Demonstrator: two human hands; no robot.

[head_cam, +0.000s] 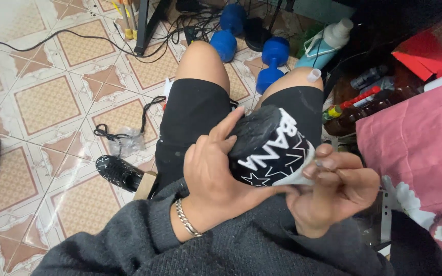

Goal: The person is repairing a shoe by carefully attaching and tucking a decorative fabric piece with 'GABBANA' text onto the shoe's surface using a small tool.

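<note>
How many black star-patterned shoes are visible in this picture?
2: one shoe held over the lap by left hand and right hand; the other shoe on the tiled floor. More may be hidden.

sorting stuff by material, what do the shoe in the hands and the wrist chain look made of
Shoe: looks like black fabric or synthetic, matte, with white printed stars; sole probably rubber, dull and dusty. Chain: looks like metal, silvery shiny links on the left hand wrist.

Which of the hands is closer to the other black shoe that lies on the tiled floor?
The left. The left hand grips the held shoe on the side toward the shoe on the floor. The right hand is on the far side, beyond the held shoe.
</note>
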